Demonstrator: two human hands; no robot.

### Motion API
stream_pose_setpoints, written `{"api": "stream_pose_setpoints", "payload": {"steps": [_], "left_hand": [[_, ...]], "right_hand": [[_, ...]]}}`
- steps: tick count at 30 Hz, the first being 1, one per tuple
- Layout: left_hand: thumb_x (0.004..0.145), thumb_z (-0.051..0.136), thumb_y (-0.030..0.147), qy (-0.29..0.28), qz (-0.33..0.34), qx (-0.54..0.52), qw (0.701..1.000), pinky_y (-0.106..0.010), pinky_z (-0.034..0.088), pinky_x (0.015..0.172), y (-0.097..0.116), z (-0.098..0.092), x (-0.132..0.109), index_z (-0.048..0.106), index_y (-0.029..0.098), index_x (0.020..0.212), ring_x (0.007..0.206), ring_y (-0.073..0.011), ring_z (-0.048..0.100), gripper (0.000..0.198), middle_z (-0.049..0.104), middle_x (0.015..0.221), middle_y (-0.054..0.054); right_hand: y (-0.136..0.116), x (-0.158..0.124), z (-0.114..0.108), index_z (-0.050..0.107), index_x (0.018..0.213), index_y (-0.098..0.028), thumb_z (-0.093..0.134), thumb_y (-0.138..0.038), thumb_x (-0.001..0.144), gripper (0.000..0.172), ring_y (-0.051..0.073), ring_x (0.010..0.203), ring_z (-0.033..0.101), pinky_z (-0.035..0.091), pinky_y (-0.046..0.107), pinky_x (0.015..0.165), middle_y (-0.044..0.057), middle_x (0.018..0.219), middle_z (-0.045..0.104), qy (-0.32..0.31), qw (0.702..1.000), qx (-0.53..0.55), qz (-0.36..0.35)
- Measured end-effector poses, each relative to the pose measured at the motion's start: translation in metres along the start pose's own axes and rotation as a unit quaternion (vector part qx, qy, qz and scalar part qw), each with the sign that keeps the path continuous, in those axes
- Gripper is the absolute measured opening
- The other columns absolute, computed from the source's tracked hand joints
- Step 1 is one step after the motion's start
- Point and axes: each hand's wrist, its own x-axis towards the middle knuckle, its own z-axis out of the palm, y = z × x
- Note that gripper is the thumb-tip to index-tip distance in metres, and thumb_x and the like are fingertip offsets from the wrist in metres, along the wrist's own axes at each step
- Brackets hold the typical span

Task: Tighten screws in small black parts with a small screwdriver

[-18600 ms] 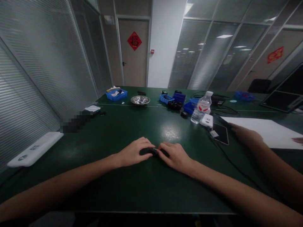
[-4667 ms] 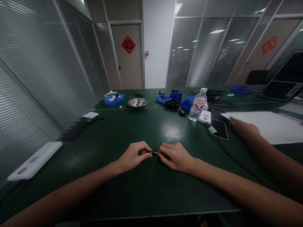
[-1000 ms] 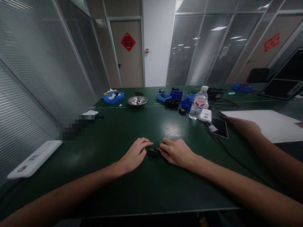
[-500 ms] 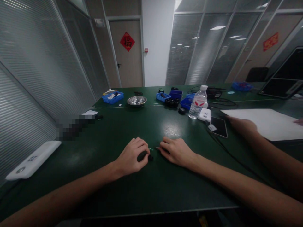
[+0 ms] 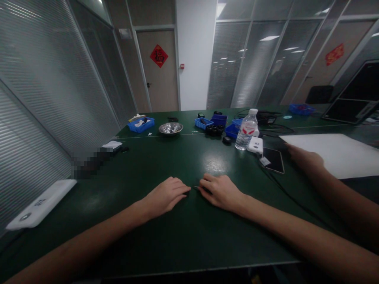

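Observation:
My left hand (image 5: 168, 193) hovers low over the dark green table (image 5: 142, 240), its back turned up. Its fingers are stretched forward and pressed together with the thumb below; whatever lies under them is hidden. Opposite it, my right hand (image 5: 220, 191) rests on the table with curled fingers. A thin pointed tip (image 5: 196, 187) sticks out of that pinch toward the left fingertips, and the rest of this slim tool is covered by the hand. A small gap separates the two hands.
Farther back stand a metal bowl (image 5: 171, 128), a blue tray (image 5: 141, 124) and a water bottle (image 5: 246, 130). A dark-screened phone or tablet (image 5: 272, 159) and cables lie to the right. Another person's arm (image 5: 314, 165) reaches to a white sheet (image 5: 340, 152). A white device (image 5: 43, 205) lies left.
My left hand has turned palm down; the black object and small green bit seen at its fingers are out of sight now. The right hand has barely moved.

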Motion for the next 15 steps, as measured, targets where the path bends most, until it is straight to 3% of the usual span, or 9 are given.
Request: {"api": "stream_pose_setpoints", "payload": {"steps": [3,8,11,15], "left_hand": [[0.102,0.049,0.024,0.018,-0.038,0.005,0.999,-0.043,0.047,0.100,-0.027,-0.008,-0.014,0.059,0.024,0.138,0.115,-0.0232,0.060,0.037,0.067,0.127,-0.008],[0.100,0.050,0.042,0.067,-0.220,-0.060,0.971,-0.038,0.052,0.087,-0.072,-0.032,-0.046,0.066,0.027,0.128,0.102,-0.0234,0.064,0.035,0.068,0.123,-0.006],[0.097,0.052,0.049,0.094,-0.272,-0.098,0.953,-0.037,0.052,0.081,-0.081,-0.045,-0.052,0.068,0.027,0.125,0.100,-0.0249,0.064,0.039,0.066,0.125,-0.007],[0.091,0.061,0.050,0.112,-0.312,-0.141,0.933,-0.040,0.051,0.090,-0.077,-0.055,-0.052,0.068,0.023,0.125,0.108,-0.0276,0.063,0.044,0.068,0.122,-0.009]], "right_hand": [[0.001,-0.001,0.000,0.063,0.100,-0.018,0.045,-0.033,0.103,0.024,0.009,0.062,0.046,0.024,0.027,0.054,0.004,0.097,0.060,-0.002,1.000,0.006,-0.003],[0.002,-0.001,-0.001,0.062,0.101,-0.018,0.044,-0.031,0.103,0.023,0.009,0.062,0.046,0.025,0.025,0.054,0.004,0.096,0.060,0.003,1.000,0.030,-0.007],[0.002,0.000,-0.001,0.062,0.101,-0.018,0.044,-0.032,0.103,0.023,0.009,0.063,0.046,0.026,0.025,0.054,0.004,0.095,0.060,0.005,1.000,0.029,-0.007],[0.002,0.001,-0.001,0.062,0.101,-0.018,0.044,-0.033,0.103,0.024,0.010,0.063,0.046,0.025,0.026,0.054,0.004,0.095,0.060,0.002,1.000,0.024,-0.003]]}}
